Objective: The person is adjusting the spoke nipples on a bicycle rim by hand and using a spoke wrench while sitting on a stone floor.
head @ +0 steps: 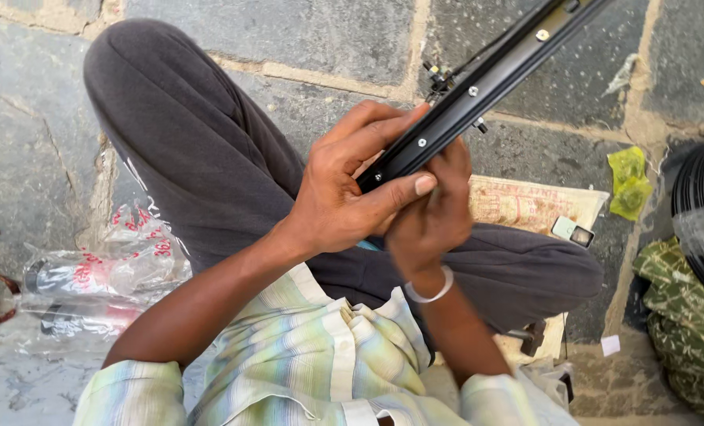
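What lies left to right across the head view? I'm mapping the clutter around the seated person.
Clear plastic bag → left hand → right hand → black wheel rim held in both → small phone → green wrapper → patterned green cloth.

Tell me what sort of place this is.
Probably an outdoor, ground-level bicycle repair spot. The person sits cross-legged on stone paving, both hands, left hand and right hand, gripping a black wheel rim, with more black hoops stacked alongside.
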